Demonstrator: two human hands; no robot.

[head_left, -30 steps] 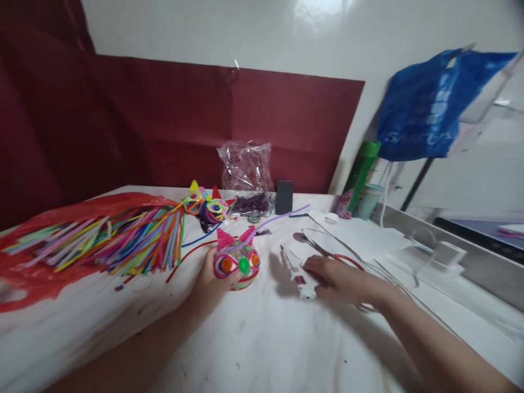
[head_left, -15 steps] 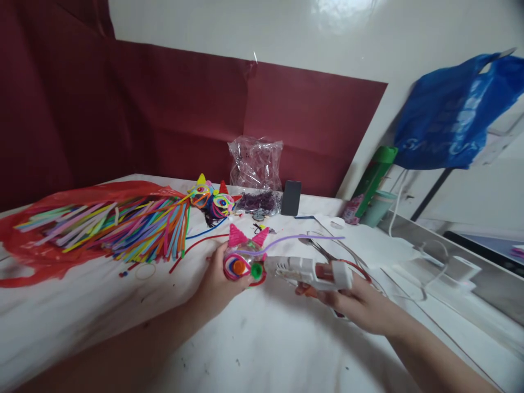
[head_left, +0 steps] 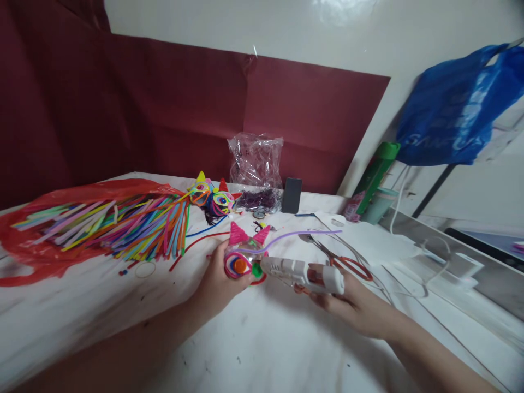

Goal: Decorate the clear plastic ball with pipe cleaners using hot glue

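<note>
My left hand (head_left: 219,278) is closed around a small clear craft figure (head_left: 241,263) with pink pipe-cleaner ears, a ringed orange eye and a green one. A purple pipe cleaner (head_left: 305,233) lies across the figure's brow, its free end sticking out to the right. In my right hand (head_left: 347,300) is a white hot glue gun (head_left: 303,274), its nozzle at the figure's right side beside the green eye. Whether the tip touches the figure I cannot tell. Scissors (head_left: 347,265) with red handles lie behind my right hand.
Many coloured pipe cleaners (head_left: 135,226) lie on a red plastic bag (head_left: 53,267) at left. Two similar craft figures (head_left: 221,202) sit at the back, near a clear plastic bag (head_left: 257,164) and a dark phone (head_left: 291,195). A cable (head_left: 388,295) runs along the right.
The glue gun has tilted and shifted slightly left and over the green eye, which it now partly covers. More of the scissors shows behind it. My left hand stays almost still with the figure.
</note>
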